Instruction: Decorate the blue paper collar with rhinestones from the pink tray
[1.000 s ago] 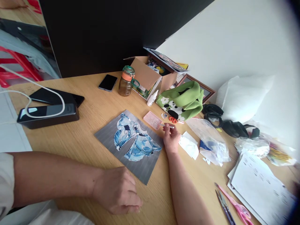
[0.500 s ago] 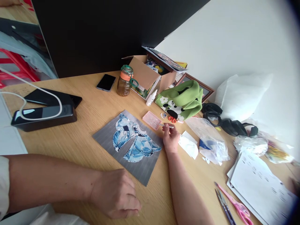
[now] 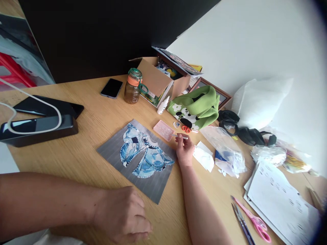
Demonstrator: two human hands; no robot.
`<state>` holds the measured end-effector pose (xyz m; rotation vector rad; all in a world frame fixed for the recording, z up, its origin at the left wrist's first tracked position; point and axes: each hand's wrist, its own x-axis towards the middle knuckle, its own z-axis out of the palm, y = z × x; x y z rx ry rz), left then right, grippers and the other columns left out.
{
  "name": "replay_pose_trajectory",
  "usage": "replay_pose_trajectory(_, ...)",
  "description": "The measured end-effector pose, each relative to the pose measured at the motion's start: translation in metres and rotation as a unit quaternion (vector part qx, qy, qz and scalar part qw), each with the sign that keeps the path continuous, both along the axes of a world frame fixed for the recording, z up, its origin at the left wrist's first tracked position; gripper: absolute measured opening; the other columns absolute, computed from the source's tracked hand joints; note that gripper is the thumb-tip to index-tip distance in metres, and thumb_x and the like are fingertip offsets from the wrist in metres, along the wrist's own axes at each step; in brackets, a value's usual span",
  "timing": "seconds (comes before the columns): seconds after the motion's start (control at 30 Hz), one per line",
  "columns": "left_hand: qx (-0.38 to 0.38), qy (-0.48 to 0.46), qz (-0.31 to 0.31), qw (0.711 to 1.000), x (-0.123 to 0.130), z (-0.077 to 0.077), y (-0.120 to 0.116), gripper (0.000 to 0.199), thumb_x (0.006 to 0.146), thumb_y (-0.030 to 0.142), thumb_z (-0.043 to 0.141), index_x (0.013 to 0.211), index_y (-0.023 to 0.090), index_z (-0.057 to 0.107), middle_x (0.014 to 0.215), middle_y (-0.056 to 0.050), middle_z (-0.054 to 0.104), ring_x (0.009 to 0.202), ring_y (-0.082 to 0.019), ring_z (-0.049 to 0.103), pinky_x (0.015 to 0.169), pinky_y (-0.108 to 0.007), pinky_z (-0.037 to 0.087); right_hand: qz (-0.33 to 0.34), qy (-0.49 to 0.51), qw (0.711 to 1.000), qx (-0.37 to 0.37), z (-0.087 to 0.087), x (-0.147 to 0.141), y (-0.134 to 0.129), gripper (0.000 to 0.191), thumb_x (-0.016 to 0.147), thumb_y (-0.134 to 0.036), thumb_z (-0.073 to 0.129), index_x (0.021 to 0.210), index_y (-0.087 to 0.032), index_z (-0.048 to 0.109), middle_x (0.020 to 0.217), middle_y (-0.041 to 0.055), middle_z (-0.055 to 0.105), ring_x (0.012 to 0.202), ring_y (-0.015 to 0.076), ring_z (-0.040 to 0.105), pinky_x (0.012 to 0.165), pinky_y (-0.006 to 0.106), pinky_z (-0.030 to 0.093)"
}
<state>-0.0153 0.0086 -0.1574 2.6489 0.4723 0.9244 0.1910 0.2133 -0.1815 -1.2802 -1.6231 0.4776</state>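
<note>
Wooden table (image 3: 84,126), cluttered along its far and right sides. Black screen panel (image 3: 102,34) stands behind the far edge.

Grey craft canvas (image 3: 112,153) lies mid-table, turned at an angle, its near corner just beyond my left hand. The blue figure design (image 3: 143,153) on it looks largely filled, with pale dots rimming its outlines; by my reading the bulk is done and only edge work or gaps remain, though single dots are too small to tell.

My left hand (image 3: 122,216) rests near the table's near edge, fingers curled together, holding nothing I can see.

My right hand (image 3: 184,149) sits just off the canvas's right corner, fingers pinched on a thin white drill pen (image 3: 182,136). Its tip points into the pink bead tray (image 3: 164,130), which lies at the canvas's far-right edge.

Room: bare wood left of the canvas and along the near edge between my forearms. Right side is tight: white paper scraps (image 3: 204,156) just beside my right hand, plastic bags (image 3: 224,149) beyond them, printed sheets (image 3: 278,200) and pink scissors (image 3: 251,221) at the near right corner. Far edge holds the cardboard box (image 3: 155,80), amber bottle (image 3: 132,86), phone (image 3: 111,88); green panda cloth (image 3: 198,107) is near the tray.
</note>
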Motion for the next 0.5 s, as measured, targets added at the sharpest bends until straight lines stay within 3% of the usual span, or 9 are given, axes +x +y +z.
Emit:
replay_pose_trajectory(0.33, 0.005, 0.003, 0.001, 1.0, 0.0001, 0.0016, 0.0007, 0.031, 0.102, 0.024, 0.038, 0.093, 0.012, 0.064, 0.059, 0.001, 0.051, 0.051, -0.015, 0.04, 0.049, -0.031, 0.034, -0.001, -0.003, 1.0, 0.007, -0.0003, 0.0, 0.0006, 0.038, 0.091, -0.053, 0.054, 0.088, -0.017, 0.067, 0.073, 0.0059, 0.073, 0.067, 0.0185, 0.07, 0.065, 0.029, 0.052)
replay_pose_trajectory(0.5, 0.001, -0.001, -0.001, 1.0, 0.0005, 0.001, -0.0002, 0.021, 0.099, 0.023, 0.046, 0.093, 0.013, 0.064, 0.06, 0.001, 0.051, 0.052, -0.014, 0.042, 0.05, -0.031, 0.035, -0.001, 0.007, 1.0, -0.001, -0.0014, -0.0003, 0.0011, 0.039, 0.091, -0.053, 0.054, 0.09, -0.017, 0.066, 0.075, 0.0068, 0.074, 0.068, 0.0192, 0.071, 0.067, 0.03, 0.053)
